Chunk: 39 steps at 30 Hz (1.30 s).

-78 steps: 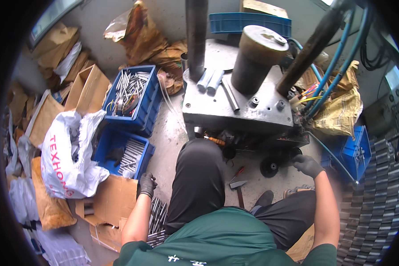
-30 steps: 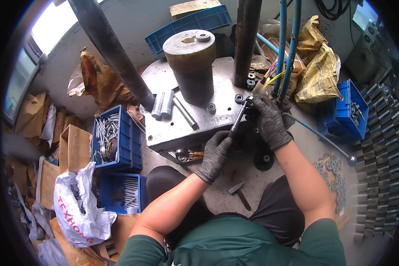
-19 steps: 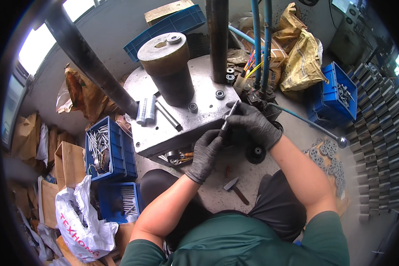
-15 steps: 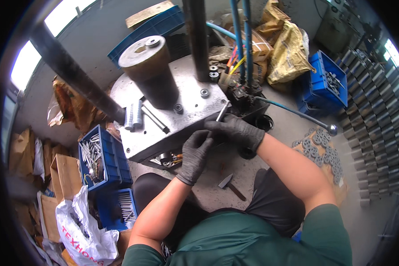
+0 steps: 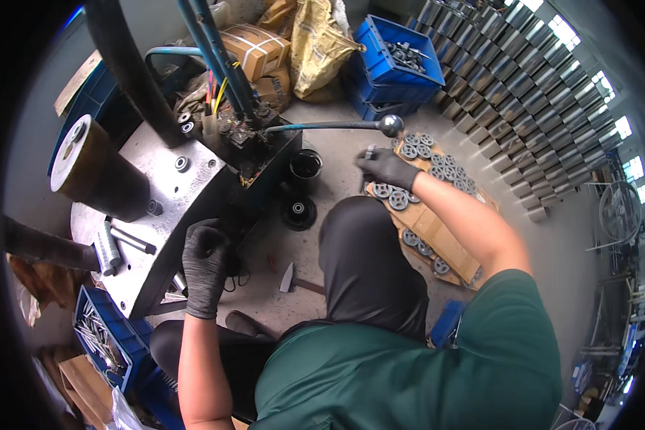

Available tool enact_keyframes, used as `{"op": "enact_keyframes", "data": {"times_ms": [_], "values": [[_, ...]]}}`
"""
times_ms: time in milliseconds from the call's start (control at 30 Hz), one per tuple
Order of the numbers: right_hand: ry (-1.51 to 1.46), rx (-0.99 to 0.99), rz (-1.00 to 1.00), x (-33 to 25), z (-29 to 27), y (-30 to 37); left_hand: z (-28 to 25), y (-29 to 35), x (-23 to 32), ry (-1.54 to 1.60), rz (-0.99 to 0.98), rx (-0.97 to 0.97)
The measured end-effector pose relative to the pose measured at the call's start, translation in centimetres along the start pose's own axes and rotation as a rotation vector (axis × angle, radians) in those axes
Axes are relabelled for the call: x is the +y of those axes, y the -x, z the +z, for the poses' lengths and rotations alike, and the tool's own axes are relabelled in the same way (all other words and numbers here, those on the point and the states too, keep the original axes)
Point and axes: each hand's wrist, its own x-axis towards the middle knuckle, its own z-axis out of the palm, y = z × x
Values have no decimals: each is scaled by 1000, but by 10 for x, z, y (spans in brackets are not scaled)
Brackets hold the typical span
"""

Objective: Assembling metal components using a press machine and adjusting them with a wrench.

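My right hand (image 5: 390, 169), in a dark grey knit glove, reaches out to the right above grey spoked wheels (image 5: 408, 151) laid on cardboard. Its fingers are closed on a small metal piece (image 5: 370, 151), whose light end pokes up past them. Beside the edge of the steel press table (image 5: 161, 188) hangs my left hand (image 5: 206, 264), gloved too, fingers curled in; what they hold, if anything, is hidden. On that table are a bearing (image 5: 182, 164), a second bearing (image 5: 154, 207), a dark rod (image 5: 133, 239), ribbed metal cylinders (image 5: 107, 247) and a large dark cylinder (image 5: 104, 175).
A ball-ended lever (image 5: 391, 125) juts out near my right hand. Below lie a hammer (image 5: 288, 278) and black round parts (image 5: 298, 213). Blue crates (image 5: 401, 54) stand behind, stacked metal tubes (image 5: 509, 93) at the right, and a crate of rods (image 5: 104, 337) at the left.
My right hand has left the table's edge, where it held a metal rod near my left hand, and swung right over the wheels. The view has turned rightward. My hands are now far apart.
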Motion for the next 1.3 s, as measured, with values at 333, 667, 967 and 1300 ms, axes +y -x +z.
{"op": "enact_keyframes", "data": {"times_ms": [333,667,967,1300], "values": [[-998,977,533,316,-26,111,-3,15,6,-157,-7,-33],[-1324,1228,368,324,6,46,11,18,-21,-394,-6,-286],[-174,1098,218,345,-64,6,36,13,-40,-560,26,-513],[128,968,247,279,-5,-23,22,17,-32,-648,-10,-577]]}}
